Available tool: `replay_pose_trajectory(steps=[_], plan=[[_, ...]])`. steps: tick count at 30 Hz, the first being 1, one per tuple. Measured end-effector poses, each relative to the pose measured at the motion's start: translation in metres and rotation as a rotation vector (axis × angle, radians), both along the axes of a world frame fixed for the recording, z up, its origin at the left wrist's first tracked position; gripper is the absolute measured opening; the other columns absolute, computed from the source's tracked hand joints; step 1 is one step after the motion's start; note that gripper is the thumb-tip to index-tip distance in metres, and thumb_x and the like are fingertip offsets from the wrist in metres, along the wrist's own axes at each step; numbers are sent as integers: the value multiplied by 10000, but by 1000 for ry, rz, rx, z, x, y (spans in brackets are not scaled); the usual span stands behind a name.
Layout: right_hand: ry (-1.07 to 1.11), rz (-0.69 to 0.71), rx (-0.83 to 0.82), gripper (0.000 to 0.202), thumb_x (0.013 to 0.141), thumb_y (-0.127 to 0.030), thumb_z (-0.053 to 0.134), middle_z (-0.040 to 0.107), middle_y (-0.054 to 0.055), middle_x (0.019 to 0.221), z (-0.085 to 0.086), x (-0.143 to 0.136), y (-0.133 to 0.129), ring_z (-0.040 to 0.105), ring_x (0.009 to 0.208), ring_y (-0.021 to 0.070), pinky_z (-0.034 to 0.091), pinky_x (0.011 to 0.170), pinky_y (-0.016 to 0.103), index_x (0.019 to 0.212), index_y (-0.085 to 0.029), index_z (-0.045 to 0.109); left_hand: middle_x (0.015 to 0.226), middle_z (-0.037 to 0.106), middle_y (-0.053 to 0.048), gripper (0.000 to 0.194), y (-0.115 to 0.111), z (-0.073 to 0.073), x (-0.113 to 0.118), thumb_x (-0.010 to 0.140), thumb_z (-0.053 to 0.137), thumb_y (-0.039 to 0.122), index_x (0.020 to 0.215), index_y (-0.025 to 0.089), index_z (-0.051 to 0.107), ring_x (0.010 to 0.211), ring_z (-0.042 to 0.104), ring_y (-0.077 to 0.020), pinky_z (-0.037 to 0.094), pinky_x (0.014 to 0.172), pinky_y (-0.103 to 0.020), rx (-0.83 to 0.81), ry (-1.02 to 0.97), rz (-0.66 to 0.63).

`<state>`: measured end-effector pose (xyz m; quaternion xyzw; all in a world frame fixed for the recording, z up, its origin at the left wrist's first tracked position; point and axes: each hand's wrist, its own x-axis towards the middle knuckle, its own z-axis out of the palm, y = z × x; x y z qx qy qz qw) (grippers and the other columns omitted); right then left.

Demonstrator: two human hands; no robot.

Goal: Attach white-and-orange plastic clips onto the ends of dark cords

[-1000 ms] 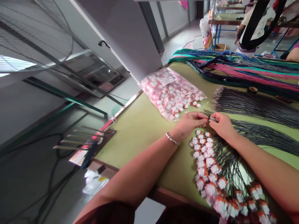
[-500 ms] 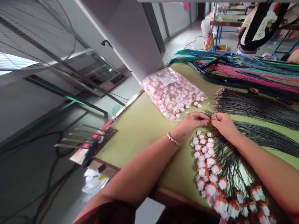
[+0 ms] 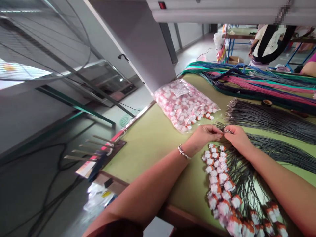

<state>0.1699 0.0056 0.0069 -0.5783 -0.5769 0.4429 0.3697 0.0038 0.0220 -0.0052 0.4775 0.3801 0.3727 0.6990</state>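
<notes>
- One left hand point(image 3: 209, 135): thumb and fingers pressed together, any held piece hidden.
- Right hand point(image 3: 235, 136): pinching slim silver metal wire ends point(image 3: 229, 131), just right of the left hand.

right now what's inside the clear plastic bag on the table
White-and-orange connectors show through the clear plastic bag; whatever lies deeper is covered by the upper ones and can't be seen.

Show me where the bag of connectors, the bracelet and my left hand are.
Bag of connectors point(image 3: 185, 105): head view, middle of its upper side.
Bracelet point(image 3: 182, 152): head view, middle of its visible band.
Left hand point(image 3: 202, 135): head view, middle of the hand.
</notes>
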Motion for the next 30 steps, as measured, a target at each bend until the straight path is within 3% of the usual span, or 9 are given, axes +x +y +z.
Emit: replay_pose_trajectory(steps=[6, 9, 11, 15, 18, 21, 24, 27, 30], plan=[[90, -7, 45, 216, 685, -396, 574, 504, -28, 502, -7, 4, 0, 437, 493, 117, 333, 495, 250, 614, -192, 565, 514, 602, 15, 177, 6, 20, -25, 638, 772, 277, 739, 140, 724, 401, 437, -50, 315, 405, -192, 52, 331, -390], [186, -76, 14, 281, 691, -468, 613, 564, -13, 558, -8, 4, 0, 476, 487, 120, 365, 492, 257, 672, -188, 610, 625, 674, -16, 170, 9, 28, -34, 692, 736, 299, 790, 161, 745, 516, 540, -81, 414, 506, -202, 253, 481, -572], [217, -83, -33, 298, 675, -480, 637, 512, -38, 499, -9, 4, 1, 411, 425, 100, 314, 442, 248, 705, -184, 626, 756, 716, -48, 163, 15, 30, -36, 748, 686, 308, 798, 166, 747, 647, 607, -122, 475, 624, -238, 417, 564, -483], [233, -21, -39, 247, 609, -384, 686, 490, -62, 504, -8, 5, 2, 353, 424, 71, 263, 433, 232, 732, -175, 639, 978, 705, -88, 229, 31, 27, -23, 855, 528, 193, 973, 166, 721, 885, 619, -181, 484, 826, -316, 796, 841, 74], [316, 32, -78, 273, 576, -311, 674, 512, -70, 538, -5, 9, 1, 411, 451, 78, 315, 458, 229, 812, -179, 641, 1063, 663, -108, 327, 41, 21, -4, 864, 447, 92, 1083, 170, 677, 1022, 575, -209, 452, 913, -351, 1003, 1117, 34], [404, 70, -135, 262, 582, -299, 652, 488, -80, 484, -3, 13, 1, 440, 455, 93, 380, 495, 242, 814, -180, 620, 996, 632, -136, 308, 45, 14, 9, 853, 422, 63, 994, 140, 685, 981, 575, -236, 475, 823, -343, 972, 1401, -68], [424, 65, -135, 212, 593, -315, 646, 536, -58, 471, -1, 15, 1, 453, 452, 92, 377, 495, 237, 745, -181, 584, 995, 598, -145, 314, 41, 11, 9, 830, 414, 41, 982, 131, 673, 903, 590, -235, 480, 739, -329, 941, 1471, -70], [421, 7, -123, 179, 585, -321, 632, 522, -61, 446, -2, 13, 1, 426, 419, 85, 366, 465, 232, 670, -191, 545, 1013, 581, -135, 305, 33, 12, 1, 833, 413, 50, 972, 139, 669, 849, 596, -215, 478, 739, -330, 904, 1332, 34], [402, -70, -108, 151, 584, -319, 605, 436, -85, 418, -5, 9, 1, 360, 385, 74, 360, 431, 235, 602, -203, 510, 888, 613, -96, 182, 22, 17, -5, 853, 492, 145, 906, 146, 667, 730, 600, -178, 486, 682, -311, 629, 991, 171]])
